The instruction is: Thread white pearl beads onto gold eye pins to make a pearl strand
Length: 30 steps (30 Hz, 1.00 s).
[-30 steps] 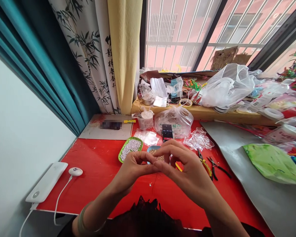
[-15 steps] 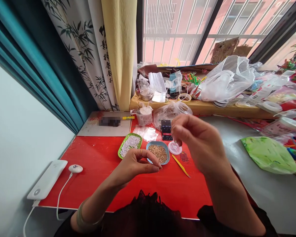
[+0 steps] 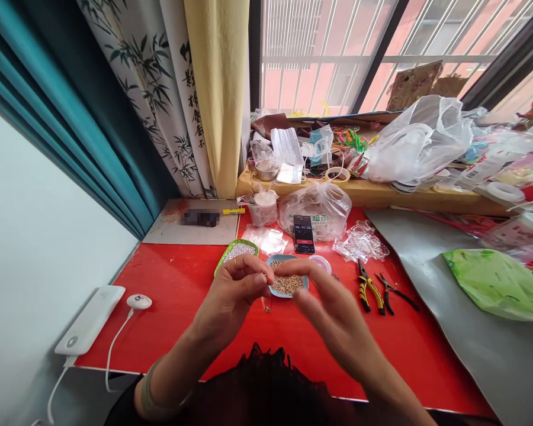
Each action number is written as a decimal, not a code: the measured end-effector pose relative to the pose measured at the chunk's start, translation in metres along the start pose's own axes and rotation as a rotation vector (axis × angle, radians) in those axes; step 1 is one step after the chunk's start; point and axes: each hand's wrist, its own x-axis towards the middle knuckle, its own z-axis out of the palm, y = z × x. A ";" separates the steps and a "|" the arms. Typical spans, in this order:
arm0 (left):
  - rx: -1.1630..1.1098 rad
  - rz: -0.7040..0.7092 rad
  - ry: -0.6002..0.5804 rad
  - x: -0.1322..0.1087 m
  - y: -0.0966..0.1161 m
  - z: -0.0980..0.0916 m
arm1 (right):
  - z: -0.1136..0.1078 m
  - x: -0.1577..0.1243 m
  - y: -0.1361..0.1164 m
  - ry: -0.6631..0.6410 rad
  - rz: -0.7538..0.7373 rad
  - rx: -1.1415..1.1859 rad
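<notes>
My left hand (image 3: 233,290) is closed in a pinch, thumb against index finger, over the near side of the trays. Below it hangs a thin thread (image 3: 263,303) with a tiny bead-like bit at its end; most of it is hidden or too fine to see. My right hand (image 3: 328,313) is open, thumb and fingers apart, its index fingertip close to the left fingertips. Behind the hands, a blue tray (image 3: 307,289) holds gold beads (image 3: 288,283). Left of it, a green tray (image 3: 219,265) with silvery-white beads (image 3: 240,248) is partly covered by my left hand.
On the red table (image 3: 160,319), yellow-black pliers (image 3: 369,290) and dark-handled pliers (image 3: 395,293) lie at right. A phone (image 3: 304,234) showing a timer leans near a plastic bag (image 3: 333,216). Clear packets (image 3: 362,241), a round lid (image 3: 322,263) and a power bank (image 3: 90,319) lie around.
My right hand has come down and left from its raised place to beside the left fingertips, its fingers opening. My left hand has shifted slightly left and up. The pliers have come into sight.
</notes>
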 end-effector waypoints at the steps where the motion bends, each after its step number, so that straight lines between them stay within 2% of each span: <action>1: -0.017 0.031 0.016 0.000 0.001 0.001 | 0.004 -0.006 0.002 -0.060 0.007 0.055; 6: -0.021 0.164 0.043 -0.002 0.006 0.004 | 0.013 -0.011 0.008 -0.157 0.130 0.180; 14: -0.075 0.192 0.103 -0.003 0.009 0.007 | 0.019 -0.008 0.015 -0.286 0.195 0.472; 16: -0.085 0.193 0.117 -0.003 0.009 0.007 | 0.022 -0.009 0.015 -0.281 0.219 0.581; 19: -0.088 0.190 0.165 -0.004 0.008 0.009 | 0.027 -0.010 0.014 -0.240 0.340 0.763; 23: -0.093 0.267 0.216 -0.004 0.005 0.012 | 0.033 -0.012 0.013 -0.246 0.473 0.917; 26: -0.099 0.360 0.216 -0.003 0.003 0.012 | 0.036 -0.012 0.012 -0.266 0.526 0.935; 30: -0.098 0.420 0.230 -0.002 0.004 0.011 | 0.034 -0.013 0.007 -0.194 0.513 0.806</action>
